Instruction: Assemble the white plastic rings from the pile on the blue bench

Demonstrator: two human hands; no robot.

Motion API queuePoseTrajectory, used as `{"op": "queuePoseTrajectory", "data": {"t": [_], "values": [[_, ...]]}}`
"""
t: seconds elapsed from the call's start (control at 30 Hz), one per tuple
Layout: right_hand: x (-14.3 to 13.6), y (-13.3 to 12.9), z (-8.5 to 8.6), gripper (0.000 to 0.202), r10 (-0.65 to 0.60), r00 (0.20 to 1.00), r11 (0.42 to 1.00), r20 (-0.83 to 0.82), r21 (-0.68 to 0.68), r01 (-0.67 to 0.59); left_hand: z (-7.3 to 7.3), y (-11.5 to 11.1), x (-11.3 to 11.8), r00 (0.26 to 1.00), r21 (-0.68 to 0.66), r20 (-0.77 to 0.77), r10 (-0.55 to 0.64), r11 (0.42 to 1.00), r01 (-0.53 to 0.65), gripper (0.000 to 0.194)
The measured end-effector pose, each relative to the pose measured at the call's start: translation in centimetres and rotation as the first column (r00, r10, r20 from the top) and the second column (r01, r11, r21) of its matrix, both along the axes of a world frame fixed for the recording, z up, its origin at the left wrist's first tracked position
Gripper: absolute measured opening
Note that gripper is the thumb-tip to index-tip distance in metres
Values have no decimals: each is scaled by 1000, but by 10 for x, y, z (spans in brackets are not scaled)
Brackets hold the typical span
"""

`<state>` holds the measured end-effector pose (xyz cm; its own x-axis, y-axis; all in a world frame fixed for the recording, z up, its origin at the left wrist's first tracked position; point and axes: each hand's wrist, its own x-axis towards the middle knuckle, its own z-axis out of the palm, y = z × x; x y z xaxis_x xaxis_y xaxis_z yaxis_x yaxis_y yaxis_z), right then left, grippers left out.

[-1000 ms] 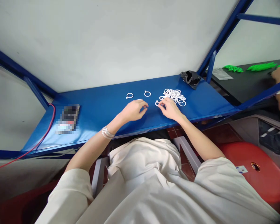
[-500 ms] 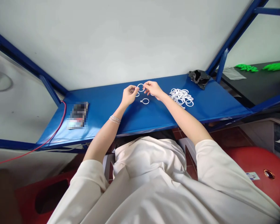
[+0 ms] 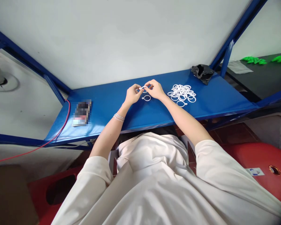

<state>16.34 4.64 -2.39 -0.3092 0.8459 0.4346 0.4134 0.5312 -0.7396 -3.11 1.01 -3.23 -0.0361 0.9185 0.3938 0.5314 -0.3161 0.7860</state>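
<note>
Between my two hands I hold a white ring [image 3: 143,87] above the blue table. My left hand [image 3: 133,94] is closed on its left side, thumb and fingers pinching it. On its right side my right hand [image 3: 155,89] grips it the same way. The ring is tilted so that it looks thin from here. Just below my hands another white ring with a small round tab [image 3: 147,98] lies flat on the table. Part of a further ring shows under my fingers, mostly hidden. To the right of my right forearm lies a loose pile of white rings [image 3: 183,93].
The blue table [image 3: 112,97] runs along a white wall. A crumpled black plastic bag [image 3: 203,73] sits at its back right corner. At the left lie a pixelated flat object [image 3: 82,113] and a red cable [image 3: 64,125]. Red stools [image 3: 250,159] stand on both sides of me.
The ring in my hands has turned from facing me openly to a flatter tilt. My hands have drawn slightly closer together. The whole view has shifted a little.
</note>
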Motion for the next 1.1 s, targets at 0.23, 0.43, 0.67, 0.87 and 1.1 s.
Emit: {"op": "queuePoseTrajectory", "data": {"t": [0.23, 0.43, 0.67, 0.87, 1.1], "values": [[0, 2, 0, 12, 19, 999, 1000, 31, 10, -20, 6, -5, 2, 997, 20, -67, 36, 999, -35, 11], [1, -2, 2, 23, 90, 996, 996, 18, 0, -90, 11, -7, 3, 991, 7, -110, 79, 997, -78, 7], [1, -10, 8, 33, 96, 995, 994, -25, -40, -97, 13, -8, 5, 997, -7, -66, 44, 999, -45, 8], [3, -6, 5, 36, 35, 999, 999, -1, -35, -35, 13, -8, 7, 998, 8, -32, 52, 999, -52, 10], [5, 2, 0, 33, -5, 999, 1000, 47, -16, 5, 13, -7, 8, 999, -3, -19, 38, 999, -39, 8]]}}
